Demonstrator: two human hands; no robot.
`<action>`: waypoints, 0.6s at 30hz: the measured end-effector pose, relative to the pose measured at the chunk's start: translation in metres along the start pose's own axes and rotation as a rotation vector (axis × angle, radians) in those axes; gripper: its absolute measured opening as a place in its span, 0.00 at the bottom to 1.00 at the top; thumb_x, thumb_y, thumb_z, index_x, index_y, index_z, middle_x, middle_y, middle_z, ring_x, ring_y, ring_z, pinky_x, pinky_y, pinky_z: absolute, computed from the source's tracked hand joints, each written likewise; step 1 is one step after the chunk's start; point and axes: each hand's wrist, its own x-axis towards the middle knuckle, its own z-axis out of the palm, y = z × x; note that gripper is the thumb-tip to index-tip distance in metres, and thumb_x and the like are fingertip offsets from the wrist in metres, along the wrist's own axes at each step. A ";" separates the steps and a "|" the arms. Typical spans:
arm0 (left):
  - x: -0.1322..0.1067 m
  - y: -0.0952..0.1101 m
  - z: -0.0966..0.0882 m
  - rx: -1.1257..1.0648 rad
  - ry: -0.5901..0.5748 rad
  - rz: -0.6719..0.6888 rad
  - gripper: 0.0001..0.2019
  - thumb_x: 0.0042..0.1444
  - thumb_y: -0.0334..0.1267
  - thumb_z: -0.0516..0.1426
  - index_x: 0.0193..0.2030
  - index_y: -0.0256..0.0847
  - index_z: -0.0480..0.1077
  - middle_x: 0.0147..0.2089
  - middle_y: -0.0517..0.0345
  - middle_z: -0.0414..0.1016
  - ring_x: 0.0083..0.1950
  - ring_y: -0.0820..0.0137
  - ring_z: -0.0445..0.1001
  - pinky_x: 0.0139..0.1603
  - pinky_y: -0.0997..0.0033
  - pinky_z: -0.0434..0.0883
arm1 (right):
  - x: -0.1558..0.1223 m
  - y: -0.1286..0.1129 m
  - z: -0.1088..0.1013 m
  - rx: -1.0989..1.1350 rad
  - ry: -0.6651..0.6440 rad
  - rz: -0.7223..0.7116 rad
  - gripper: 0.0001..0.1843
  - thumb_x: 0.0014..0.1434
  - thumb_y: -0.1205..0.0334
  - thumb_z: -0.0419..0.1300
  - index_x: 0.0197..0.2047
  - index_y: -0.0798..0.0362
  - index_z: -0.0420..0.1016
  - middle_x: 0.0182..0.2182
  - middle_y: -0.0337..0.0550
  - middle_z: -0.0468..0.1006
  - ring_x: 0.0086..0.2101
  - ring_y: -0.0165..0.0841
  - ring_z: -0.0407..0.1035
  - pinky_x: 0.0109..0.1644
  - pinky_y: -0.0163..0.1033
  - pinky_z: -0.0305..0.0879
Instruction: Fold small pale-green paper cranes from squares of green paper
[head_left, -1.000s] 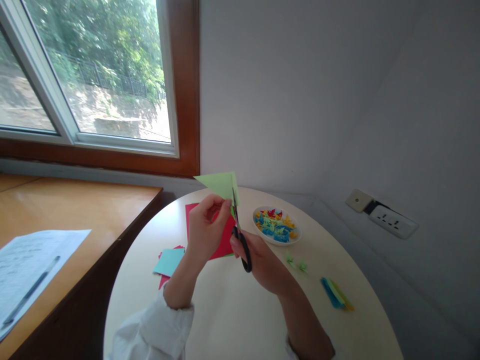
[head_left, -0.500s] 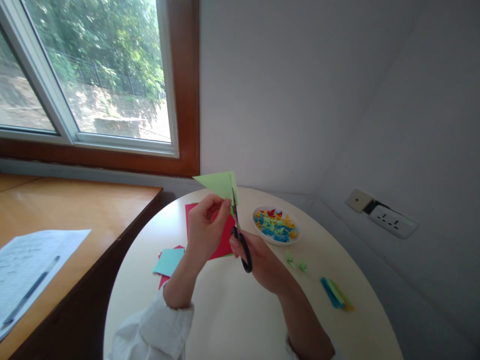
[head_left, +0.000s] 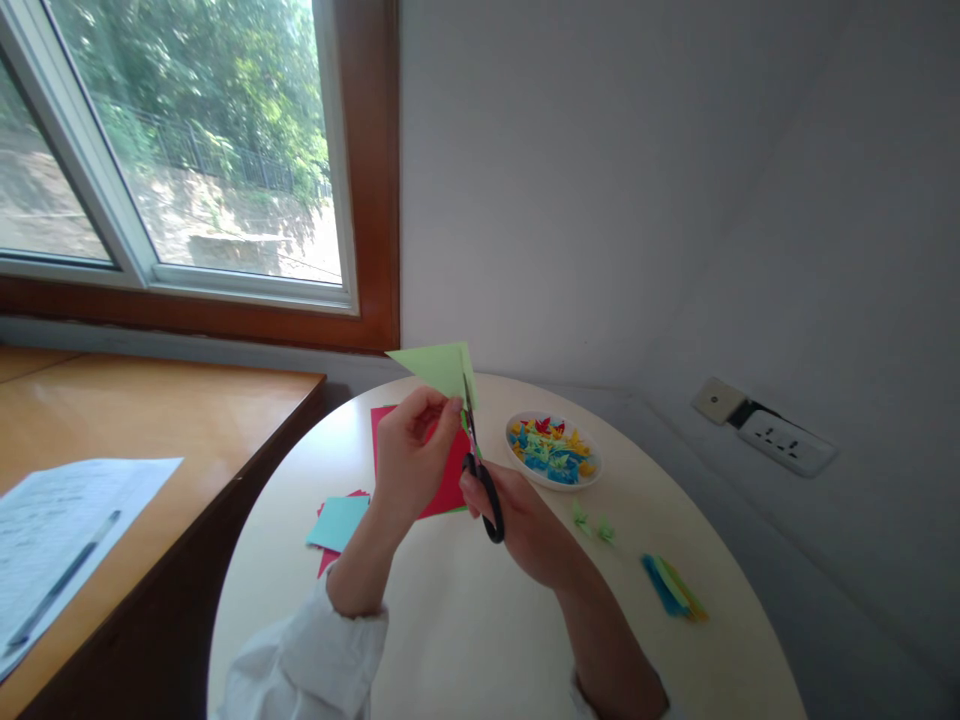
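Observation:
My left hand [head_left: 412,450] pinches the lower edge of a light green sheet of paper [head_left: 435,366], folded to a triangle, and holds it up above the table. In my right hand [head_left: 521,515] is a pair of scissors [head_left: 489,495] with black handles. Their blades point up and lie along the paper's right edge, with a narrow strip to the right of them. Whether the blades are fully closed is hard to see. Behind my left hand lies red paper [head_left: 452,487], partly hidden, with a bit of green under it.
On the round white table [head_left: 450,640] stands a white dish [head_left: 517,465] of small folded paper shapes. Two green paper shapes [head_left: 604,530], coloured strips [head_left: 671,588] and light blue squares [head_left: 341,522] lie around. A wooden desk [head_left: 225,420] at left bears papers [head_left: 60,510] and a pen [head_left: 64,580].
Almost nothing differs. The scissors and the green paper have shifted very slightly, and both hands keep the same hold.

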 end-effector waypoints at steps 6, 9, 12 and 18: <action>0.000 -0.001 0.000 -0.001 0.000 -0.006 0.10 0.52 0.34 0.55 0.21 0.40 0.63 0.20 0.63 0.67 0.24 0.75 0.67 0.25 0.76 0.65 | 0.001 0.002 0.001 0.020 0.004 -0.006 0.23 0.60 0.42 0.47 0.23 0.51 0.53 0.20 0.32 0.53 0.23 0.26 0.48 0.25 0.35 0.46; 0.000 -0.001 0.000 0.005 0.005 -0.005 0.10 0.52 0.34 0.55 0.21 0.40 0.63 0.20 0.63 0.67 0.24 0.75 0.67 0.25 0.76 0.65 | 0.001 0.004 0.002 0.022 0.006 -0.005 0.23 0.60 0.43 0.47 0.23 0.52 0.54 0.21 0.32 0.53 0.23 0.26 0.48 0.26 0.35 0.46; 0.000 0.000 0.000 0.006 0.008 0.001 0.10 0.52 0.34 0.55 0.21 0.40 0.63 0.20 0.63 0.67 0.24 0.75 0.67 0.25 0.76 0.65 | 0.000 0.005 0.002 0.029 0.009 -0.006 0.23 0.60 0.43 0.48 0.23 0.52 0.54 0.21 0.32 0.54 0.23 0.26 0.48 0.26 0.35 0.46; -0.001 0.001 0.001 0.005 0.011 0.003 0.10 0.52 0.34 0.55 0.21 0.40 0.63 0.20 0.64 0.65 0.24 0.75 0.66 0.25 0.77 0.65 | 0.001 0.004 0.004 0.038 0.019 -0.007 0.23 0.60 0.42 0.47 0.24 0.52 0.54 0.21 0.32 0.54 0.23 0.26 0.49 0.26 0.35 0.46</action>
